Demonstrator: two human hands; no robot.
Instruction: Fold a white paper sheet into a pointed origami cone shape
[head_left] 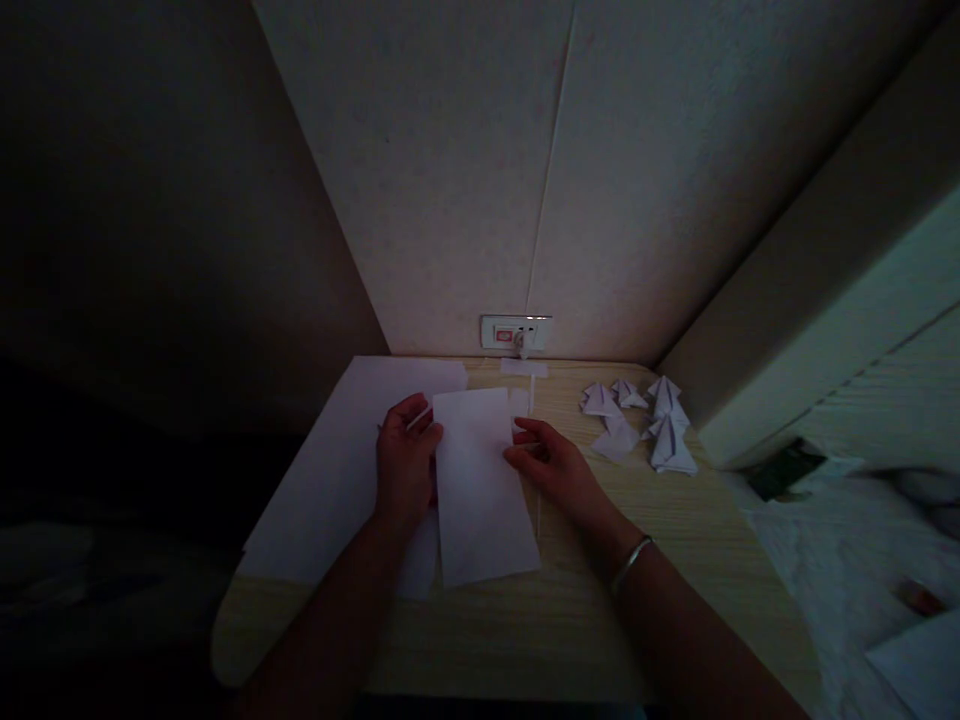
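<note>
Forearms [694,622] foremost; left hand [405,460], right hand [551,465] apart, gripping opposite edges of white sheet [484,490].

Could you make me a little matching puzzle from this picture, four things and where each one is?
Things:
1. Narrow paper sheet
2. Bracelet
3. Folded paper shapes
4. Wall socket

Places:
A. On the wall, just above the table's far edge
B. Around the right wrist
C. Between the left hand and the right hand
D. Grouped toward the right side of the table

Pairs: 1-C, 2-B, 3-D, 4-A
</note>
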